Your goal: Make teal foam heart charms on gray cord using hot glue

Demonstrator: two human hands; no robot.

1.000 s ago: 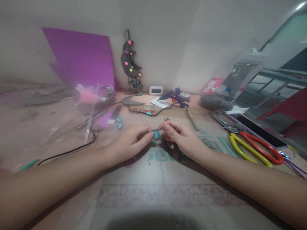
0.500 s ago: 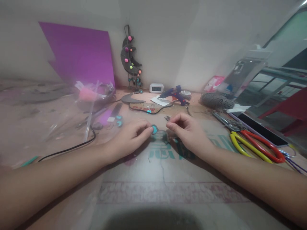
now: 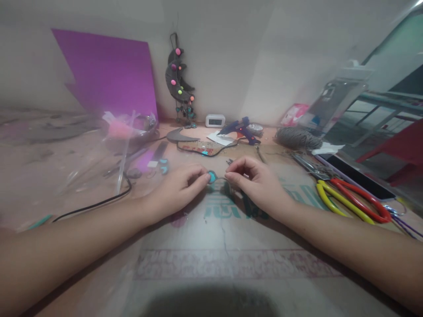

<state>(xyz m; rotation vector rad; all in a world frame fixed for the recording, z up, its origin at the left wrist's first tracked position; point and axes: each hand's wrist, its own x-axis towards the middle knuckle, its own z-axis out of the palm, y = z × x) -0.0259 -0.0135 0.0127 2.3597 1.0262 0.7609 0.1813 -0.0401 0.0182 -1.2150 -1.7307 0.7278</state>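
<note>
My left hand (image 3: pixel 183 185) is closed, thumb and forefinger pinching a small turquoise piece (image 3: pixel 212 177) with a dark grey edge. From that piece a thin grey yarn strand (image 3: pixel 220 178) runs across to my right hand (image 3: pixel 256 180), whose thumb and forefinger are pressed together on it. Both hands are just above the printed tabletop (image 3: pixel 224 237). A glue gun (image 3: pixel 240 130) lies beyond my right hand. Several small turquoise-and-grey pieces (image 3: pixel 163 165) rest left of my left hand.
Large scissors (image 3: pixel 350 202), a phone (image 3: pixel 358 176) and a grey yarn ball (image 3: pixel 299 138) lie to the right. At the back stand a small white clock (image 3: pixel 215 120) and purple card (image 3: pixel 109 75); a moon ornament (image 3: pixel 178 81) hangs there. A black cable (image 3: pixel 95 204) crosses the left side.
My right hand has moved slightly left, toward the turquoise piece. The yarn between the hands, which drooped in a loop, is now drawn nearly straight.
</note>
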